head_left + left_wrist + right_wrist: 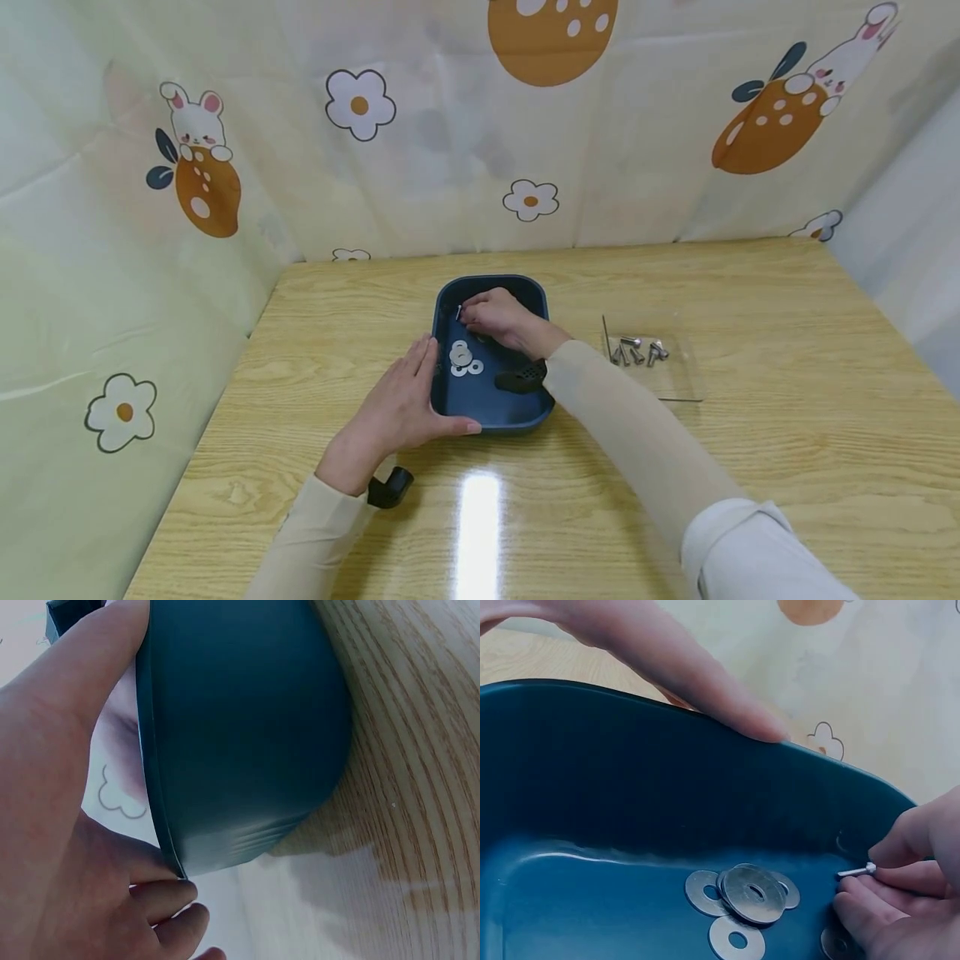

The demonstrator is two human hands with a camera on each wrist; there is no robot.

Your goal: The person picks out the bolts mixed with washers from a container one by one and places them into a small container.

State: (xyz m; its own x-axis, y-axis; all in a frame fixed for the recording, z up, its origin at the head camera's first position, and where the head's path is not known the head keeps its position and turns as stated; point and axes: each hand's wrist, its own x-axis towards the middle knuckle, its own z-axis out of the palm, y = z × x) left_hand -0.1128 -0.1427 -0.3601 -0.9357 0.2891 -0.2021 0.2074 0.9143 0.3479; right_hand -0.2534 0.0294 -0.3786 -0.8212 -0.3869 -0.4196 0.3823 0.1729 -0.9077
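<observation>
A deep blue plastic tray [495,408] holds several flat metal washers [461,356], some overlapping in a small pile. My left hand [405,396] rests on the tray's near left corner, fingers extended along the left rim and thumb along the front rim. Inside the tray, toward its far left, my right hand [498,317] pinches a small metal screw [859,870] between thumb and fingertips. The right wrist view shows the screw lying nearly level, close over the tray floor. One more washer [838,943] is partly hidden below those fingers.
To the right of the tray, several metal screws [637,352] lie in a clear, shallow container [686,375] with dark edges. Behind the wooden table [810,433] hangs a patterned curtain [442,167]. A black wrist camera [521,379] hangs over the tray.
</observation>
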